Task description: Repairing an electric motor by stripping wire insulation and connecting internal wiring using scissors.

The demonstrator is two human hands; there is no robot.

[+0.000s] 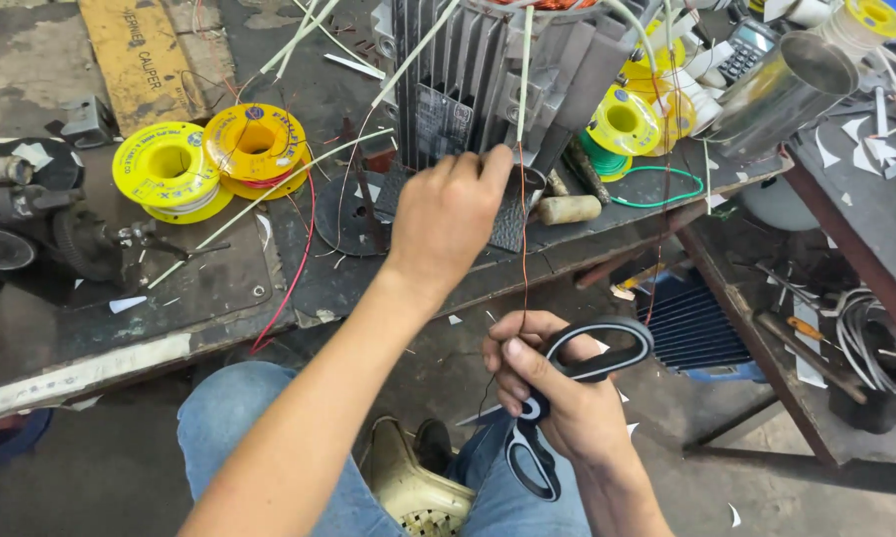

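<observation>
Head view, workbench seen from above.

- Left hand (pixel 446 214): raised to the near face of the finned grey motor housing (pixel 468 89), fingers curled, tips pinched on a pale sleeved lead (pixel 524 80) that runs up to the motor top. Palm hidden; only the back of the hand shows.
- Thin copper wire (pixel 523 229): hangs from the left fingertips straight down to the right hand.
- Right hand (pixel 557 388): low, near the lap, closed around black-handled scissors (pixel 567 398), fingers through one loop, blades pointing down and near; the wire's lower end meets the fingers.
- Motor housing: stands far centre on the dark, stained bench (pixel 219 278), blocking what lies behind it.
- Left of the motor: two yellow wire spools (pixel 214 159), a red wire (pixel 299 259) trailing over the bench edge, long pale sleeving strips crossing the top.
- Far left: dark machine parts (pixel 30 214).
- Right of the motor: more yellow spools (pixel 627 121), a green wire loop (pixel 666 184), a wooden handle (pixel 569 209), a shiny metal cylinder (pixel 781 89), a calculator (pixel 748 48).
- Under the bench, right: a blue finned part (pixel 696 328), loose tools.
- Near: blue-jeaned knees (pixel 239 418), a worn shoe (pixel 413 487).
</observation>
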